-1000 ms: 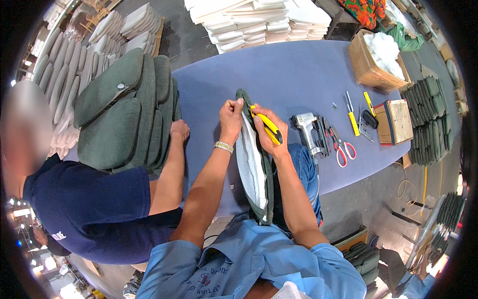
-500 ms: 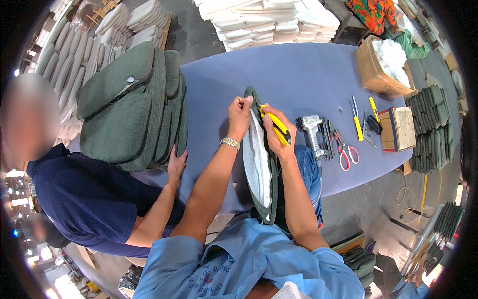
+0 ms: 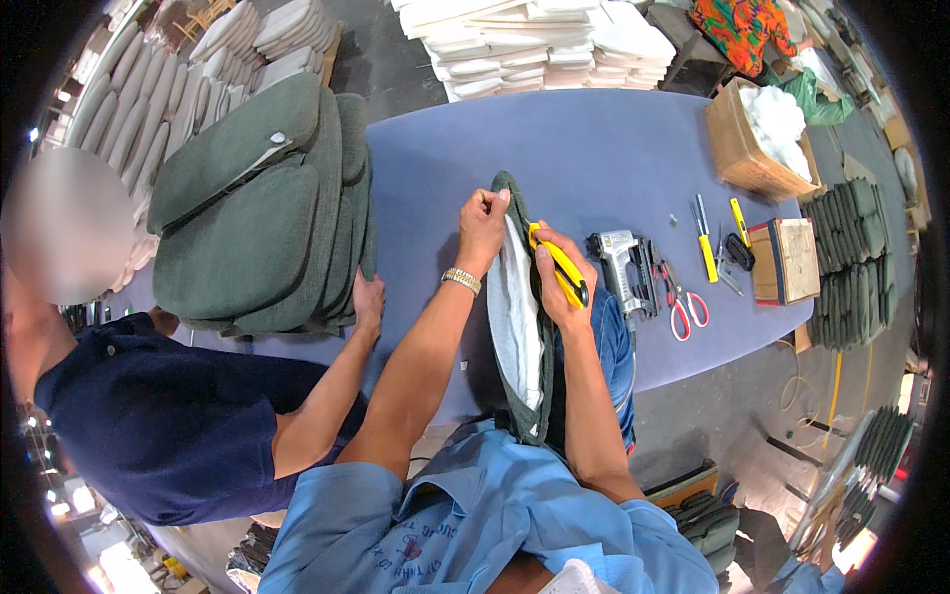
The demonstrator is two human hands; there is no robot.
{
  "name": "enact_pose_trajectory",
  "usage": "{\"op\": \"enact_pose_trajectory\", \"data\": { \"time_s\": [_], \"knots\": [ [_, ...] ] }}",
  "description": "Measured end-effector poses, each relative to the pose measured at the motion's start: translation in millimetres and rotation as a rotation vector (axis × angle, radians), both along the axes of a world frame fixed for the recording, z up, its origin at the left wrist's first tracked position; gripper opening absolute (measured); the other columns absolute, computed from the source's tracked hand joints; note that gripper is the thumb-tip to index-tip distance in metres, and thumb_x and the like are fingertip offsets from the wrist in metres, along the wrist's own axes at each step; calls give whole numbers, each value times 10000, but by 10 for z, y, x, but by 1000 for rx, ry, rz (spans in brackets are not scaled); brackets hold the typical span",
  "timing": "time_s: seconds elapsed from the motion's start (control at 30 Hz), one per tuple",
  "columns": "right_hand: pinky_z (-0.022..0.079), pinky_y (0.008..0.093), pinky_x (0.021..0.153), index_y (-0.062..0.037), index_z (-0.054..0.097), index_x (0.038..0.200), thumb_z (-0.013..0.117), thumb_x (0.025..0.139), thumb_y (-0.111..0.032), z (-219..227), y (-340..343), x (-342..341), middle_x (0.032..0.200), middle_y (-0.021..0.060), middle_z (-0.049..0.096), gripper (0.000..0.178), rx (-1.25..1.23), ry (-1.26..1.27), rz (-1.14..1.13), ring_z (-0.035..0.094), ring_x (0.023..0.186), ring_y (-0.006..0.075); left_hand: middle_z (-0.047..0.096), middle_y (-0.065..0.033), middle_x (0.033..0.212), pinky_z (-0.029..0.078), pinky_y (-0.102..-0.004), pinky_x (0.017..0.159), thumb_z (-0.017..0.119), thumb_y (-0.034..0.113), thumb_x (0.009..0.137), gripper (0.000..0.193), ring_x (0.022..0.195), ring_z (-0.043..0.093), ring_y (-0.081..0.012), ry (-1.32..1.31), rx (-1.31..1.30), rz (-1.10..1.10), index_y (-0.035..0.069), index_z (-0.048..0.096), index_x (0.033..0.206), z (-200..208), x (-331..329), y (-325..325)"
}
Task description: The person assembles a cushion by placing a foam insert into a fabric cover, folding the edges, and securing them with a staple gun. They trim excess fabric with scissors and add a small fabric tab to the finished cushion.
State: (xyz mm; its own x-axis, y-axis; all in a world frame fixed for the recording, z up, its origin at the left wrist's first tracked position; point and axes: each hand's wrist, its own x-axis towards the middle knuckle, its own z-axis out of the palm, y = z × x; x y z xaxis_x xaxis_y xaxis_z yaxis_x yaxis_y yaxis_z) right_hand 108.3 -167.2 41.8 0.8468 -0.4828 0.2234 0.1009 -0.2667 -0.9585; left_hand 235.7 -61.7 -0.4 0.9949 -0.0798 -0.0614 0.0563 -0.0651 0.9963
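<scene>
A dark green fabric cushion (image 3: pixel 542 342) stands on edge before me, its long opening showing white padding (image 3: pixel 521 297) inside. With thumb and fingers closed, my left hand (image 3: pixel 483 230) pinches the fabric near the far end of the opening. My right hand (image 3: pixel 567 282) is wrapped round a yellow-and-black hand tool (image 3: pixel 560 262) at the cushion's right edge; its exact kind is hard to make out. The tool's front end meets the fabric just right of my left fingers. The cushion's near end reaches my blue shirt.
On the blue-covered table (image 3: pixel 426 148) lie a staple gun (image 3: pixel 621 267), red-handled scissors (image 3: pixel 683 307), a yellow-handled screwdriver (image 3: pixel 706 243) and a yellow cutter (image 3: pixel 740 220). A carton (image 3: pixel 737 148) of white stuffing stands far right. At left, a co-worker's hand (image 3: pixel 368 302) touches stacked green cushions (image 3: pixel 257 238).
My right hand and the yellow tool have shifted slightly right and nearer me. My left hand keeps its pinch. The co-worker's visible hand has moved a little along the stack, which has shifted slightly.
</scene>
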Motion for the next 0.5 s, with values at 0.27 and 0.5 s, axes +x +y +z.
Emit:
{"op": "enact_pose_trajectory", "data": {
  "time_s": [0.27, 0.5],
  "knots": [
    [531, 368, 989, -86, 727, 1147, 668, 957, -113, 17, 41, -258, 1241, 159, 730, 201, 26, 1, -3, 713, 1110, 277, 505, 67, 711, 355, -259, 585, 707, 293, 989, 297, 659, 406, -45, 45, -39, -12, 74, 598, 820, -124, 27, 32],
    [552, 366, 912, -103, 734, 1124, 695, 927, -91, 103, 71, -524, 1223, 140, 739, 201, -95, 13, -30, 722, 1011, 275, 510, 65, 696, 356, -257, 567, 711, 308, 990, 305, 634, 411, -43, 58, -36, -39, 84, 606, 812, -60, 21, 83]
  ]
}}
